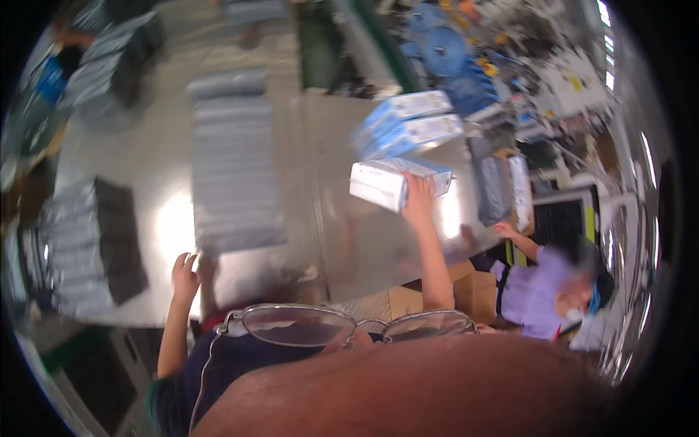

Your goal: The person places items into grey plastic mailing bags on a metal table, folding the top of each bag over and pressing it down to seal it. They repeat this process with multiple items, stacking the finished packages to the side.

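Observation:
My right hand point(418, 198) grips a white and light-blue carton point(378, 185) from its near side, with the carton tilted over the metal table. Just beyond it lie two similar white and blue cartons point(411, 125), one against the other. My left hand point(186, 275) is at the table's near edge with its fingers loosely bent and apart, and nothing shows in it. The nearest thing to it is a long row of overlapping grey plastic packets point(237, 167), with a rolled grey bundle point(228, 82) at the far end.
Stacks of grey packets point(91, 244) stand at the left, with more point(113, 62) at the far left. A person in a purple top point(531, 288) is at the right, near an open cardboard box point(477, 291). Blue reels and machinery point(444, 51) are beyond the table point(331, 240).

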Demonstrator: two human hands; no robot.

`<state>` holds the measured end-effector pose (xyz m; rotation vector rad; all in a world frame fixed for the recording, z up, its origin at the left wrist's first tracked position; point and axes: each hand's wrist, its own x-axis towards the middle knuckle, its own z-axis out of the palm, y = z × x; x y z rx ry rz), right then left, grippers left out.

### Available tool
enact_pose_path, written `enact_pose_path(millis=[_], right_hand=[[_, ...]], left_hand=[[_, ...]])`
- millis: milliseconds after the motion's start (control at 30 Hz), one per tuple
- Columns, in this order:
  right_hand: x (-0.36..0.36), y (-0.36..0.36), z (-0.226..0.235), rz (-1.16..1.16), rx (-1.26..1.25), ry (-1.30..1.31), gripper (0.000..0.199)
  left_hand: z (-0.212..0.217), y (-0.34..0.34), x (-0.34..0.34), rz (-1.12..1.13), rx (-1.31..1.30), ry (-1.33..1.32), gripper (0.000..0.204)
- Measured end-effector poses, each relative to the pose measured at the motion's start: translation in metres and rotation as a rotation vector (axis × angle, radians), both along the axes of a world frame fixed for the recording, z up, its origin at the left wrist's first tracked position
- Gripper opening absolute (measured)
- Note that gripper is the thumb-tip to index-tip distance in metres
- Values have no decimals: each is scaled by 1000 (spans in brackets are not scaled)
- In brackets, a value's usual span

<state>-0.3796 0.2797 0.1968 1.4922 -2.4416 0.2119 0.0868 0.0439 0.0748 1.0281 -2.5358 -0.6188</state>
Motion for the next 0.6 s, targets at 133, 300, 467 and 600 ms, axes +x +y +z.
enact_pose_path(millis=[133, 300, 467, 600], right_hand=[[139, 3, -11, 292, -135, -139, 44], [250, 21, -116, 593, -276, -275, 30], [265, 51, -145, 543, -67, -513, 37], [191, -87, -91, 235, -358, -586, 40]], left_hand=[[10, -26, -44, -90, 23, 144, 28], [-22, -49, -42, -51, -9, 70, 28], [-29, -55, -66, -460, -249, -59, 31], [-37, -63, -95, -620, -346, -349, 27]])
